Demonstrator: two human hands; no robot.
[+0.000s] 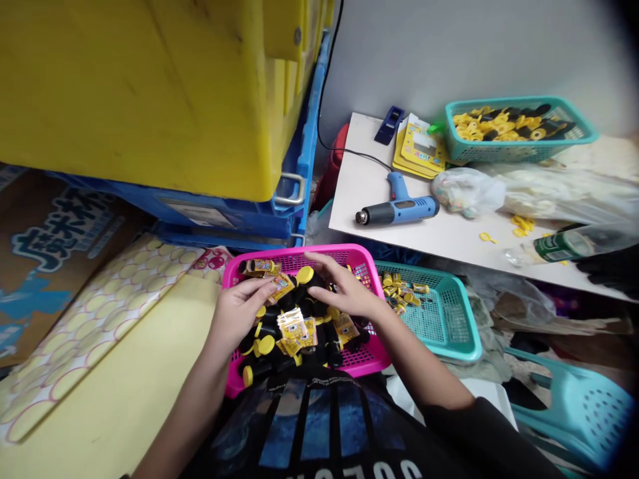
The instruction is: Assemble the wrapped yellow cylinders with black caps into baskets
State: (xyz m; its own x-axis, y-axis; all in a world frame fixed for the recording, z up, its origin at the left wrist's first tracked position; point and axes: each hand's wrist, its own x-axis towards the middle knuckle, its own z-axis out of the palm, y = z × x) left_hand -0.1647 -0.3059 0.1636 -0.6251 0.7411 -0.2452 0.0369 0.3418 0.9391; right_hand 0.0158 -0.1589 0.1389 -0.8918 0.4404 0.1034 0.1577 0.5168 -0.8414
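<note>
A pink plastic basket (344, 251) in front of me holds many small black bottles with yellow caps and several printed yellow sleeves (298, 332). Between the thumb and fingers of my left hand (238, 311) is a small yellow printed sleeve (282, 287), over the basket's left side. My right hand (349, 293) is over the basket's right side, its thumb and fingers apart around a yellow-capped black bottle (304, 275). Whether they touch it is hard to see. More sleeves lie loose on the bottles.
A teal basket (462, 319) with small yellow-wrapped pieces is at right. On the white table (344, 193) are a blue heat gun (399, 211), yellow cards (419, 150) and another teal basket (524, 153). Stacked yellow (150, 86) and blue crates stand left, above a cardboard box (54, 246).
</note>
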